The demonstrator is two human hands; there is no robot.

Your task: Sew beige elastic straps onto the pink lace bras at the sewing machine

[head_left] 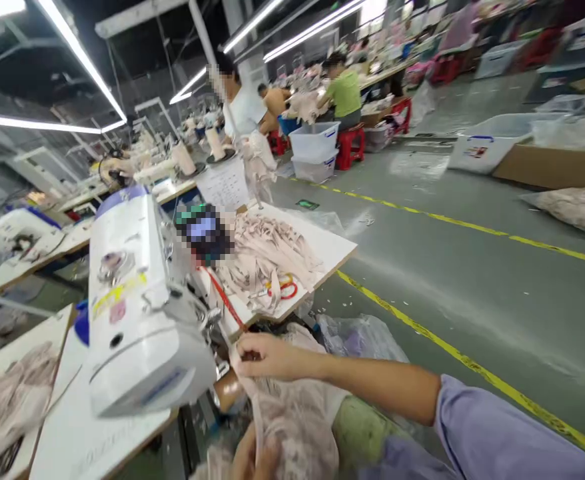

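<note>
My right hand (265, 355) reaches in from the right, in a lilac sleeve, and pinches the top edge of a pale pink lace fabric piece (297, 420) just beside the head of a white sewing machine (137, 300). My left hand (252, 457) shows at the bottom edge and grips the same fabric lower down. The fabric hangs stretched between both hands.
A pile of pink straps (267, 257) and red-handled scissors (285, 288) lie on the white side table (335, 250). A clear plastic bag (357, 337) sits below it. Other people sit at tables (345, 93) in the back, near white bins (315, 150). Yellow floor lines (472, 363) cross the grey floor.
</note>
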